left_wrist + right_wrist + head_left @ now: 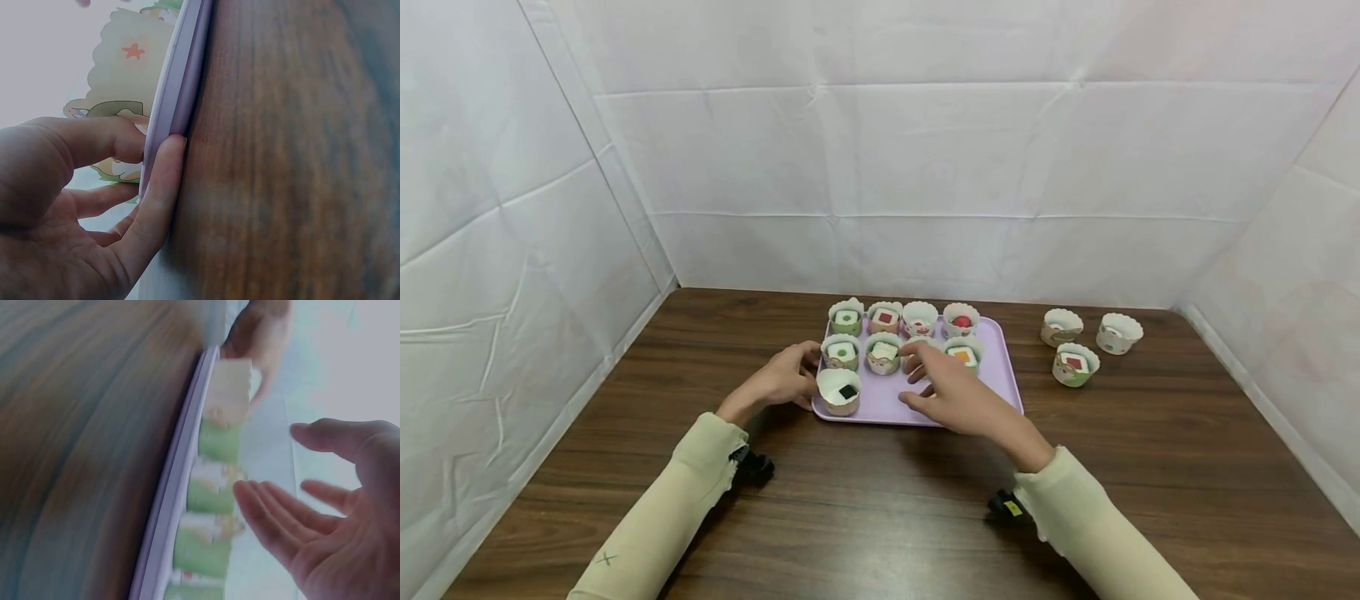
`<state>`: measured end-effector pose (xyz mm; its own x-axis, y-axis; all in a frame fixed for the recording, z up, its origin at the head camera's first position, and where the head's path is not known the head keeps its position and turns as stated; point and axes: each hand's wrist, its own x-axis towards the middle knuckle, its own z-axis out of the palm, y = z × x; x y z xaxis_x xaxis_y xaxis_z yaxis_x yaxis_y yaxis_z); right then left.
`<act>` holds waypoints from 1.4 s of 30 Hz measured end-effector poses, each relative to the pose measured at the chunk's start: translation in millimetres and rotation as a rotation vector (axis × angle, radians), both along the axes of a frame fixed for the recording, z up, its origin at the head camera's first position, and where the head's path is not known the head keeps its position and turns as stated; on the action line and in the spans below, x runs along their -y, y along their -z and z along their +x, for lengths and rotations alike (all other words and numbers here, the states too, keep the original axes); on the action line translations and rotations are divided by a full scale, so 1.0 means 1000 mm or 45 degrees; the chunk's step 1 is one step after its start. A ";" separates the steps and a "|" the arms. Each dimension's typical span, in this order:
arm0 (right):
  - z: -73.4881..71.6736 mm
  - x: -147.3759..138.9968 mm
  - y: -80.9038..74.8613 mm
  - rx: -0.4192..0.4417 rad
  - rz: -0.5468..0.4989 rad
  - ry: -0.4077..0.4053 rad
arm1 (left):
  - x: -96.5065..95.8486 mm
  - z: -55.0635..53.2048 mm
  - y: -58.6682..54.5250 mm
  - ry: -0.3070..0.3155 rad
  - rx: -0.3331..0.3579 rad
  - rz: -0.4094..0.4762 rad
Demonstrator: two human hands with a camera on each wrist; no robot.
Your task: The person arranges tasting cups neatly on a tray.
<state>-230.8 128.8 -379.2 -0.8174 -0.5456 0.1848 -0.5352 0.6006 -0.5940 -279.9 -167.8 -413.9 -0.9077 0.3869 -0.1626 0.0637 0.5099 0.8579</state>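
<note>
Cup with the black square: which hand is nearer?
Left. The left hand grips the tray's edge beside the cup; the right hand is farther off, to the cup's right.

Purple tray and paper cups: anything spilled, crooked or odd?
Nothing stands out. The cups on the purple tray look upright, as do the three cups on the table; the right hand partly hides at least one tray cup.
</note>
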 end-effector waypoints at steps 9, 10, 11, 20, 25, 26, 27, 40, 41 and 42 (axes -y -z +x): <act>-0.011 -0.055 0.003 -0.132 -0.040 0.087 | 0.000 -0.001 0.001 -0.019 -0.007 -0.013; -0.012 -0.061 0.004 -0.133 -0.033 0.106 | 0.000 -0.001 0.001 -0.020 -0.011 -0.014; -0.014 -0.067 0.005 -0.133 -0.028 0.123 | 0.000 -0.001 0.001 -0.021 -0.010 -0.013; -0.028 -0.112 -0.002 -0.147 -0.084 0.245 | 0.000 0.000 0.003 -0.016 -0.013 -0.006; -0.029 -0.137 -0.014 -0.169 -0.039 0.343 | -0.001 0.000 0.001 -0.018 -0.019 -0.007; -0.028 -0.142 -0.016 -0.174 -0.022 0.358 | -0.001 0.000 0.001 -0.017 -0.019 -0.010; -0.028 -0.146 -0.018 -0.176 -0.012 0.371 | -0.001 0.000 0.001 -0.017 -0.017 -0.011; -0.028 -0.195 -0.019 -0.113 -0.101 0.397 | 0.000 0.000 0.001 -0.001 -0.018 -0.010; -0.029 -0.198 -0.018 -0.104 -0.093 0.395 | 0.000 0.000 0.001 -0.001 -0.019 -0.011; -0.030 -0.201 -0.017 -0.102 -0.079 0.393 | 0.000 0.000 0.001 0.000 -0.020 -0.011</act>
